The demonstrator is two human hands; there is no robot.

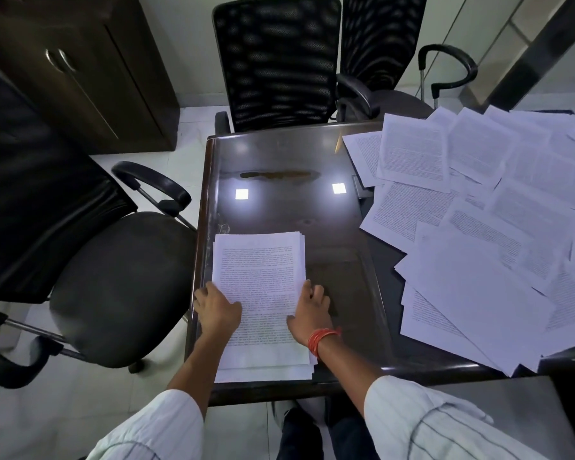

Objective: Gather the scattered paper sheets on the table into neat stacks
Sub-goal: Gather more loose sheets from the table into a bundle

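A stack of printed white sheets lies at the near left corner of the dark glass-topped table. My left hand holds the stack's left edge, thumb lying on the top page. My right hand holds the right edge, fingers curled at the side and thumb on the page. The stack's lower sheets stick out a little at the bottom. Several loose printed sheets lie spread and overlapping across the right side of the table.
A black office chair stands close to the table's left side. Two mesh-backed chairs stand behind the far edge. A dark wooden cabinet is at the back left. Ceiling lights glare on the glass.
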